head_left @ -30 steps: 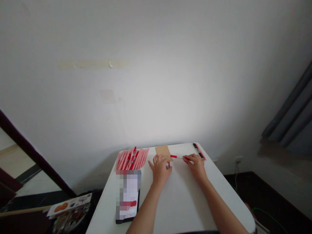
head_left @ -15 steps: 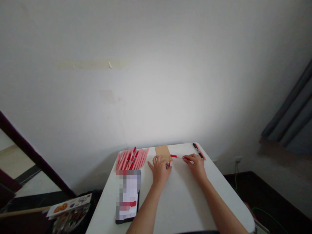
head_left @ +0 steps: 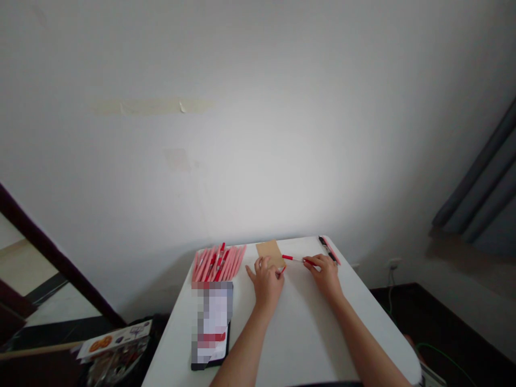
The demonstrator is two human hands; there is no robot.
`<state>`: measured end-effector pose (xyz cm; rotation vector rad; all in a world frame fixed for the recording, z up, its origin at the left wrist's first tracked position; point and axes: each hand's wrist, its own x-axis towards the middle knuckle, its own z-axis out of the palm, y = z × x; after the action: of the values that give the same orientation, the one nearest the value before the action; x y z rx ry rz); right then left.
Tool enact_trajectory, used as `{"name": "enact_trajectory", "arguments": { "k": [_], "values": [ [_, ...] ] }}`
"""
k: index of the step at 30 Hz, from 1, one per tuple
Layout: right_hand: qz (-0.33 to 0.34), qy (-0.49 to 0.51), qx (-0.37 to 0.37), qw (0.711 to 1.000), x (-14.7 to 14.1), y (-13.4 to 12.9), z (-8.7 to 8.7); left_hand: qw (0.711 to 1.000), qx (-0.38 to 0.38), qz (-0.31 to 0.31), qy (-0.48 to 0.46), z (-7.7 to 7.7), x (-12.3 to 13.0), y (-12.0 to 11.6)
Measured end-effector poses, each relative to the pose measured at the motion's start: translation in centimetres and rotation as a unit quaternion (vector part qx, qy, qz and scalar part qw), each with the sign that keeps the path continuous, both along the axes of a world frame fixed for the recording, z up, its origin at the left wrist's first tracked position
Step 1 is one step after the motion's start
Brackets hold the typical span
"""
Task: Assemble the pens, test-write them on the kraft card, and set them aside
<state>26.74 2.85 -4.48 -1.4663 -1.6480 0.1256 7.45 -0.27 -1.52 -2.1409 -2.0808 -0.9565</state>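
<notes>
My right hand (head_left: pixel 325 273) pinches the near end of a red pen (head_left: pixel 288 257) with a pale middle section, its other end pointing left toward the brown card. My left hand (head_left: pixel 266 282) rests at the lower edge of the square brown card (head_left: pixel 270 251). A small red piece (head_left: pixel 282 270) with a yellowish tip is pinched at that hand's right side; its kind is too small to make out. The left hand's other fingers lie over the card's near edge.
Pink strips and red pens (head_left: pixel 220 264) lie in a row at the table's back left. A phone (head_left: pixel 213 328), partly blurred out, lies in front of them. At the back right corner are a black pen (head_left: pixel 327 248) and a pink strip. The white table (head_left: pixel 298 333) meets the wall.
The small red piece in my left hand has tipped from upright to slanting rightward. That hand has shifted very slightly right. My right hand and the red pen stay almost still.
</notes>
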Motion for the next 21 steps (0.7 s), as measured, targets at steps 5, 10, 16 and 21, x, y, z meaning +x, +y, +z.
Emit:
{"name": "enact_trajectory", "arguments": {
  "k": [5, 10, 16, 21],
  "values": [
    [-0.012, 0.011, 0.003, 1.000, -0.1, -0.2, 0.2, 1.000, 0.012, -0.002, -0.017, 0.0, -0.3, 0.2],
    [-0.010, 0.034, 0.015, 0.999, 0.4, 0.0, 0.0, 0.999, 0.039, 0.003, -0.028, 0.1, -1.1, 0.7],
    [-0.021, 0.049, 0.027, 0.998, 0.7, 0.3, -0.2, 0.999, 0.050, 0.005, -0.021, 0.9, -2.2, 1.0],
    [-0.024, 0.039, 0.018, 0.999, 0.8, 0.3, -0.3, 0.999, 0.046, 0.012, -0.011, 1.2, -2.6, 0.9]
  ]
}}
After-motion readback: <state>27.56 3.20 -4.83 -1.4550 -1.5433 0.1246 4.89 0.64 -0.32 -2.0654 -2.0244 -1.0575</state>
